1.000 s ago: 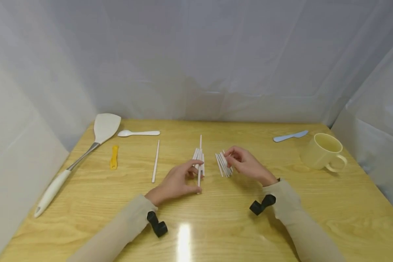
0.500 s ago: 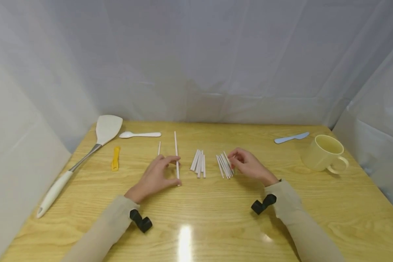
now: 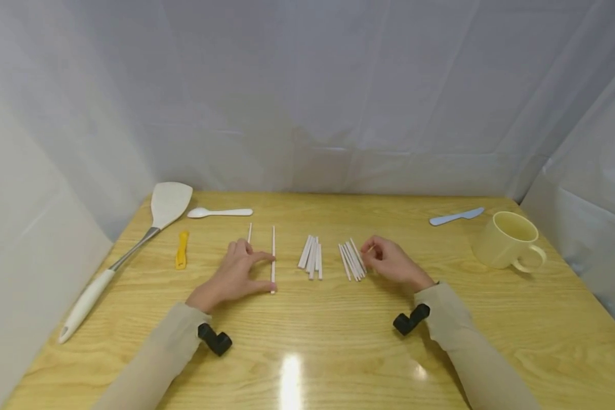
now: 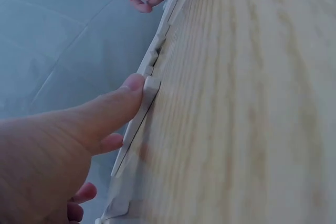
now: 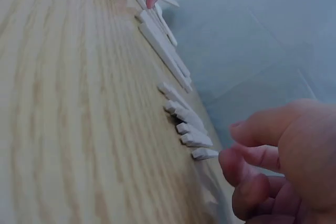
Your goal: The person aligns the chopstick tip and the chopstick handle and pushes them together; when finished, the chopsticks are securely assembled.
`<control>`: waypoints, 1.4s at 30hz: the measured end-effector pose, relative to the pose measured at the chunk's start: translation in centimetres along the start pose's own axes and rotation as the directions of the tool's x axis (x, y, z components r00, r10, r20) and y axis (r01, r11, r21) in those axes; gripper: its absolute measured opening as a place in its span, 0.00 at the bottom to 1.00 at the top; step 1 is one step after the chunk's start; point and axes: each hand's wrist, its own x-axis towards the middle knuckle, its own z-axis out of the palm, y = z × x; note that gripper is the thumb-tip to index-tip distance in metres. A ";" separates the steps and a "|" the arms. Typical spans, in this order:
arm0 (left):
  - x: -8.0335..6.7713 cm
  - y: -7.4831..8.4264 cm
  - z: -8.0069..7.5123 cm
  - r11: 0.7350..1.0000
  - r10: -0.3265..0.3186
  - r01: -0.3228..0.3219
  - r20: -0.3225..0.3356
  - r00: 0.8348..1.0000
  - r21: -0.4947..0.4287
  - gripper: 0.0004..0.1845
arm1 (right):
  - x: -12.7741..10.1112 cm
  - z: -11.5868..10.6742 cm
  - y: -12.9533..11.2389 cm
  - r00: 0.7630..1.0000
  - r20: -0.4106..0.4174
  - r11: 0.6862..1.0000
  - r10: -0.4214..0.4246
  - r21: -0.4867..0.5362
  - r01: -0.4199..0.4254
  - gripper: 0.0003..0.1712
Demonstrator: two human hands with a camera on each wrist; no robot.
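On the wooden bench (image 3: 338,353), walled by pale sheeting, we log items from largest to smallest. At the far left lies a long spatula (image 3: 128,253) with a white handle, blade toward the back corner. At the right stands a pale yellow mug (image 3: 507,238), handle facing us and to the right. Both our forearms, in beige sleeves, reach in from the near edge.

Our left hand (image 3: 230,279) rests flat on the bench; its thumb and forefinger touch a long white stick (image 3: 273,259) that lies straight, pointing away from us. The left wrist view shows the thumb tip pressed against the stick's near end. We note this grip as fingers extended, not curled round the stick. A second long stick (image 3: 249,233) lies just left of the first, partly under our fingers.

Our right hand (image 3: 392,265) has curled fingers, their tips touching the right edge of a fanned bunch of short white sticks (image 3: 352,261). Whether it pinches one we cannot tell. A second bunch of short sticks (image 3: 311,256) lies between the long stick and the fanned bunch, apart from both.

Behind: a white spoon (image 3: 219,212), a pale blue knife (image 3: 456,216), and a small yellow tool (image 3: 181,249) near the spatula.
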 end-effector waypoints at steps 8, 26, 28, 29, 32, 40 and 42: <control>-0.2 -0.9 -1.2 1.000 0.000 0.000 0.055 0.998 0.010 0.32 | 0.1 0.3 0.8 1.000 0.004 0.996 -0.005 -0.086 0.005 0.07; -0.8 -1.9 -3.4 0.998 -0.070 0.071 0.180 0.981 0.004 0.32 | 0.1 0.8 0.7 0.999 -0.041 0.981 -0.006 -0.196 -0.002 0.07; -0.9 -1.9 -3.7 0.996 -0.086 0.086 0.185 0.979 0.005 0.32 | 0.0 0.8 0.6 0.999 -0.046 0.979 0.007 -0.201 -0.016 0.07; -0.9 -2.0 -3.9 0.996 -0.092 0.093 0.190 0.977 0.004 0.32 | 0.0 0.8 0.5 0.999 -0.050 0.978 0.013 -0.208 -0.023 0.06; -1.0 -2.0 -4.2 0.994 -0.110 0.113 0.208 0.972 -0.001 0.32 | -0.1 0.8 0.1 0.997 -0.062 0.970 0.039 -0.238 -0.053 0.06; -1.2 -2.4 -4.7 0.990 -0.135 0.142 0.232 0.963 -0.015 0.31 | -0.3 0.5 -0.6 0.994 -0.070 0.934 0.084 -0.342 -0.103 0.05; -1.3 -2.4 -4.7 0.991 -0.122 0.131 0.232 0.965 -0.026 0.31 | -0.4 0.3 -0.8 0.993 -0.066 0.928 0.097 -0.354 -0.114 0.05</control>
